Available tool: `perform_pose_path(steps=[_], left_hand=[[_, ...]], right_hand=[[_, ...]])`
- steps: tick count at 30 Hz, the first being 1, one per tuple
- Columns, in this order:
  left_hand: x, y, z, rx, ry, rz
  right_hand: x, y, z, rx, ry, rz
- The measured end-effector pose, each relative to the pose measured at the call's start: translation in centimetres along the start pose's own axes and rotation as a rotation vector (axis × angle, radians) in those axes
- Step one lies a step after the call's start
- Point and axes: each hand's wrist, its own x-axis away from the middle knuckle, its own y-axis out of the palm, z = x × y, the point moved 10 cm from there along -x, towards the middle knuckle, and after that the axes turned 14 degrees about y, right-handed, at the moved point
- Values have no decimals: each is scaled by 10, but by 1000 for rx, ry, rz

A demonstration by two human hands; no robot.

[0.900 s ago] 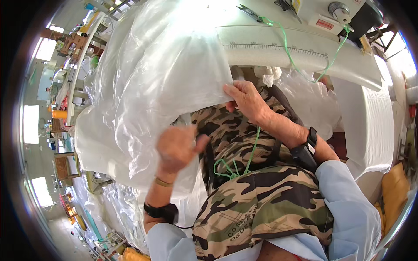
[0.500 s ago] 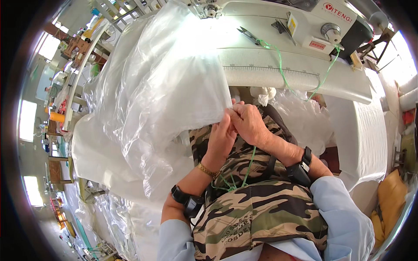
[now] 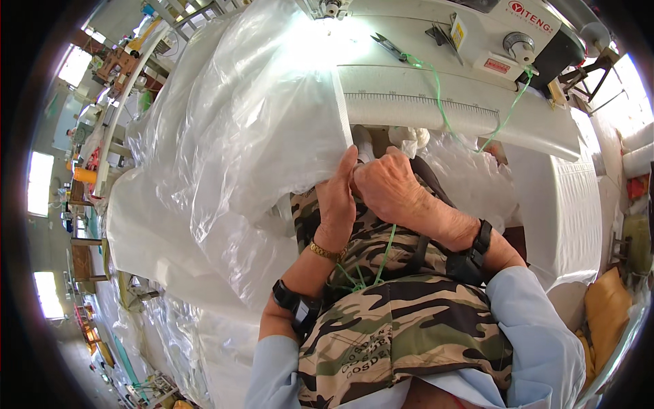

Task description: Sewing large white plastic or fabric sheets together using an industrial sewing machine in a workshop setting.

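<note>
A large translucent white plastic sheet (image 3: 279, 129) hangs from the sewing machine's bed down over my lap at the left. My left hand (image 3: 338, 198) is closed on the sheet's near right corner, its thumb lying along the edge. Right beside it, my right hand (image 3: 392, 185) is closed with its fingers curled in against the left thumb; what they hold is hidden. Above both hands, the sheet's straight right edge runs up toward the brightly lit needle area of the sewing machine (image 3: 331, 9).
Thread snips (image 3: 388, 46) on a green cord (image 3: 439, 102) lie on the machine bed, near a small dark metal tool (image 3: 443, 42). The bed's rounded front edge (image 3: 463, 123) carries a ruler. Clear plastic (image 3: 470, 177) is heaped below it. A camouflage apron (image 3: 409, 327) covers my front.
The sheet's right edge and my left hand have shifted a little left. My right hand has turned, its fingers now curled more tightly and hidden from sight.
</note>
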Motion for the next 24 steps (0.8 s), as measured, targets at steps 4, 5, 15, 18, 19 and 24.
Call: perform_pose_path(steps=[4, 5, 15, 18, 19, 24], left_hand=[[2, -9, -9, 9, -229, 264], [0, -8, -1, 25, -171, 264], [24, 1, -12, 224, -378, 108], [40, 43, 22, -132, -247, -514], [45, 63, 46, -499, -125, -765], [41, 94, 110, -1168, 881, -886]], right_hand=[[-2, 5, 5, 9, 9, -52], [-3, 8, 13, -65, 58, -115], [-36, 67, 60, -1375, 387, -392], [-36, 70, 60, -1416, 409, -384], [-36, 66, 60, -1365, 382, -383], [-36, 51, 55, -1353, 348, -385]])
